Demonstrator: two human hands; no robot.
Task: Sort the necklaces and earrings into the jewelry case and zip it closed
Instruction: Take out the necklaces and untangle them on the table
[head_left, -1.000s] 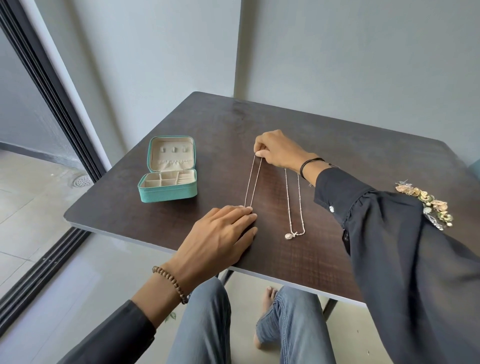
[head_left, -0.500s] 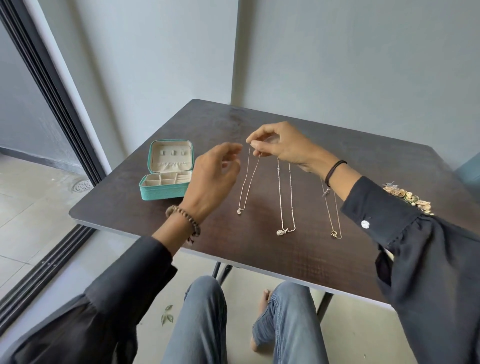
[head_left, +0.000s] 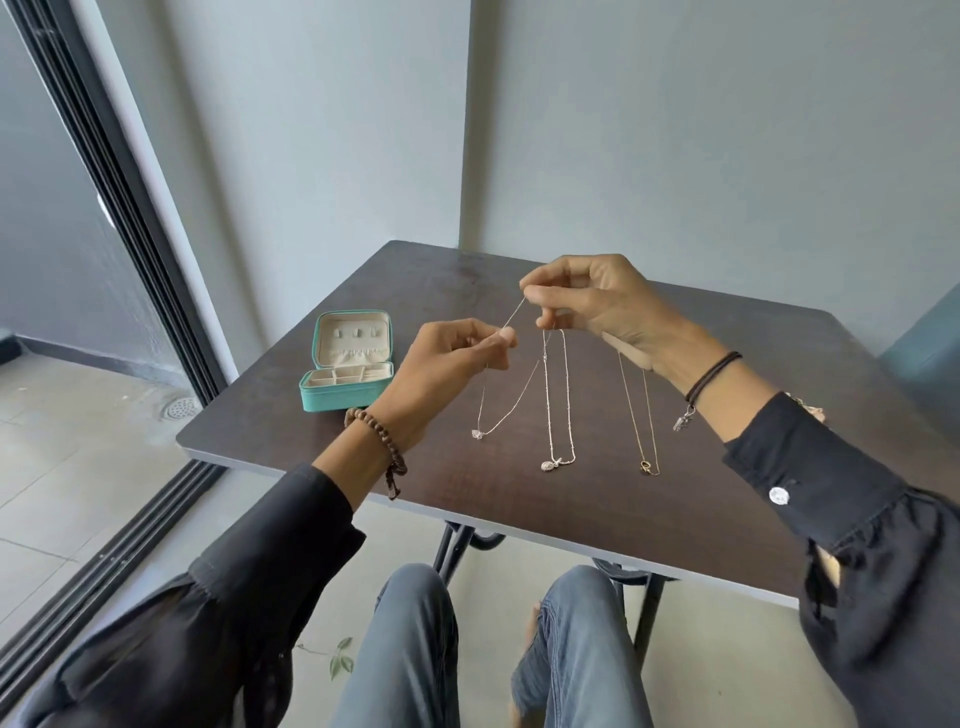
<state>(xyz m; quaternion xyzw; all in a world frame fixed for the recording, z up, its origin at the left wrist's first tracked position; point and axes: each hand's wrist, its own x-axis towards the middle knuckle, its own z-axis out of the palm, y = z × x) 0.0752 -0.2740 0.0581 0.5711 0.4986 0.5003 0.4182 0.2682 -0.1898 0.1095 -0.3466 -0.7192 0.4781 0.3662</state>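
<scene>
Over at the dark wooden table's (head_left: 727, 493) left side, the open teal zip-up jewelry case (head_left: 345, 382) waits, with no readable writing. Left hand (head_left: 441, 364) now pinches the thin silver pendant necklace (head_left: 485, 415), flat a second ago and now lifted; right hand (head_left: 587, 301) pinches its other end. Casing looks next. The beaded silver chain (head_left: 558, 415) and gold chain (head_left: 639, 415) lie waiting.

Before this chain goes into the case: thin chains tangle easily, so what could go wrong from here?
1. The held necklace hangs in a loop between the left hand and right hand. One strand runs close to the beaded necklace and might snag it.
2. Only fingertip pinches hold it, so it could slip.
</scene>
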